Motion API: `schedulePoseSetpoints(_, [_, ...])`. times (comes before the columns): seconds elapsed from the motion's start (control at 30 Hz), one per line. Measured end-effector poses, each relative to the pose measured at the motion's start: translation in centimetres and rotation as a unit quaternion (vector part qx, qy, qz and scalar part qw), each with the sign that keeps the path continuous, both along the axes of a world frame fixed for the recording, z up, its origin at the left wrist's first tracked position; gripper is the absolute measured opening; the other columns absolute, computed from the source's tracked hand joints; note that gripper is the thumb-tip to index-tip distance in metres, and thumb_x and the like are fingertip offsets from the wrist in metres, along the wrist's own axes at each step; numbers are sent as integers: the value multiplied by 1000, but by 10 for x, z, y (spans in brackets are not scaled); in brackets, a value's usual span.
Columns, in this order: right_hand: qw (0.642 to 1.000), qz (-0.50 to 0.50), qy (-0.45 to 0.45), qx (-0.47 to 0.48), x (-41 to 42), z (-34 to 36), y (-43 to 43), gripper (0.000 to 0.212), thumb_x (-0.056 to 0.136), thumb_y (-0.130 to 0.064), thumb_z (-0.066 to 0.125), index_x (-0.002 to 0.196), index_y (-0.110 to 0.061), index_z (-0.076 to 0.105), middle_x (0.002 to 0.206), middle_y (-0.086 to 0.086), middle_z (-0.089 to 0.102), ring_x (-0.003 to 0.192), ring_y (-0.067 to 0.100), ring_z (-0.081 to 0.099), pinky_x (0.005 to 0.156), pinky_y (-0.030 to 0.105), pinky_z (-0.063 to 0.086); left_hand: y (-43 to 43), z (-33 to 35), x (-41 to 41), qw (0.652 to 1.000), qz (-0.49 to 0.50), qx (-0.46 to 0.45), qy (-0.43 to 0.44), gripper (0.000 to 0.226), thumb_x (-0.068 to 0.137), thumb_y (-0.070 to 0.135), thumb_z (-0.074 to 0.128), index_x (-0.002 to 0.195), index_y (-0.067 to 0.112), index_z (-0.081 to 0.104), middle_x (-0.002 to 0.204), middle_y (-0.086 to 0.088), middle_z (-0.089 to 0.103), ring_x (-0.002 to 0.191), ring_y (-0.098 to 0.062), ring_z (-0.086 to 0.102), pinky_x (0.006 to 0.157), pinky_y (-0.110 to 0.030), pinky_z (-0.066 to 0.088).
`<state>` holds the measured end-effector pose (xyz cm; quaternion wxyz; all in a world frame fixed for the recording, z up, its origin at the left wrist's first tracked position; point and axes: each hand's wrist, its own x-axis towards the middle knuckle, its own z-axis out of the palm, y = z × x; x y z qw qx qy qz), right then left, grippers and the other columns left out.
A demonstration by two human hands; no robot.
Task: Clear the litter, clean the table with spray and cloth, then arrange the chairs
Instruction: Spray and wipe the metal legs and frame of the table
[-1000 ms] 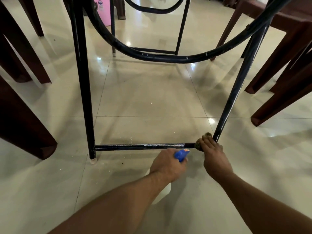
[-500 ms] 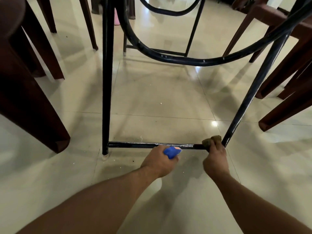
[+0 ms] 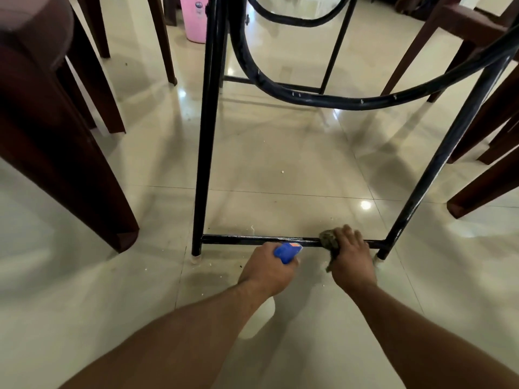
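We see the cloth [image 3: 329, 240], a dark wad, pressed on the low crossbar [image 3: 241, 239] of the black desk frame [image 3: 202, 153], towards its right end near the right leg [image 3: 438, 161]. The right hand [image 3: 351, 255] lies over it, fingers curled across the bar and the cloth bunched under the palm, wrist and forearm stretching back to the lower right.

Just beside it, the left hand [image 3: 266, 269] grips the spray bottle [image 3: 288, 252]; only the blue head shows past the knuckles, close against the bar, and a pale part of the body shows under the wrist. Its fingers wrap tight round the neck, with the forearm running down to the lower left.

Both hands are low, near the floor [image 3: 275, 169], which is glossy cream tile with light glare and scattered white crumbs [image 3: 281, 171]. A curved black tube [image 3: 309, 98] sweeps across the frame. Dark brown chair legs [image 3: 92, 175] stand at left and right, and a pink bin [image 3: 195, 19] stands at the far back.
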<state>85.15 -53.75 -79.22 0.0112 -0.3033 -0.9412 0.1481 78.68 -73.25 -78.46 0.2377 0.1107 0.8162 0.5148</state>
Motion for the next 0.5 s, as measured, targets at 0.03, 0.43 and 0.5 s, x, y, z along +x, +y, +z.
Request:
schedulePoseSetpoints(0.03, [999, -35, 5, 5, -3, -1, -5, 71, 84, -7, 61, 151, -13, 37, 163, 8, 25, 149, 34, 20, 123, 45, 20, -4, -1, -1, 1000, 3, -16, 0, 31, 78, 46, 65, 56, 28, 52, 45, 12, 40, 49, -15, 36, 55, -30, 41])
schedulePoseSetpoints(0.43, [980, 194, 11, 33, -6, -11, -42, 84, 90, -11, 65, 159, -18, 18, 166, 0, 3, 154, 28, 4, 125, 46, 14, -39, 7, -16, 995, 27, -96, 20, 27, 86, 38, 63, 66, 19, 57, 58, 6, 53, 52, -16, 47, 53, -26, 40])
schedulePoseSetpoints(0.5, [999, 35, -10, 12, -8, -11, -28, 80, 86, -17, 69, 156, -15, 29, 166, 8, 17, 152, 33, 13, 123, 49, 20, -40, 8, -17, 996, 35, -80, 9, 26, 85, 40, 63, 71, 19, 59, 57, 8, 52, 52, -17, 47, 55, -27, 42])
